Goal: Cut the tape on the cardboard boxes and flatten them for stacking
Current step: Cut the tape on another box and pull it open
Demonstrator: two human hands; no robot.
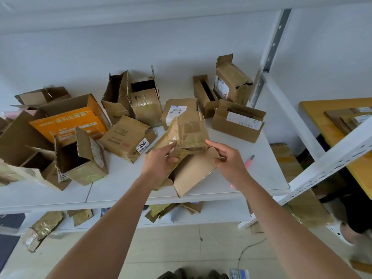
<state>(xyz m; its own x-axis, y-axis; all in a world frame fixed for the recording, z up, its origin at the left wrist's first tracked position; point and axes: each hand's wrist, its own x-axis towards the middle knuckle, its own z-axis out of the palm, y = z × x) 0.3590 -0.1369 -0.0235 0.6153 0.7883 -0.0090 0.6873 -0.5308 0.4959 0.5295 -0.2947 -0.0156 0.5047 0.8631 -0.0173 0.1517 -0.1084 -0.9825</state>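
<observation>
A taped brown cardboard box (pixel 189 137) is held up over the front of the white shelf (pixel 124 182), its flaps hanging open toward me. My left hand (pixel 161 164) grips its left side with thumb and fingers curled on the taped cardboard. My right hand (pixel 225 160) pinches the right flap edge. A pink utility knife (pixel 250 160) lies on the shelf just right of my right hand, partly hidden by it.
Several opened boxes crowd the shelf: an orange one (pixel 70 121) at left, one labelled 6367 (pixel 126 139), others at the back right (pixel 237 123). Flattened cardboard lies on a yellow table (pixel 330 125) at right and on the lower shelf. A white shelf upright (pixel 269 55) stands at right.
</observation>
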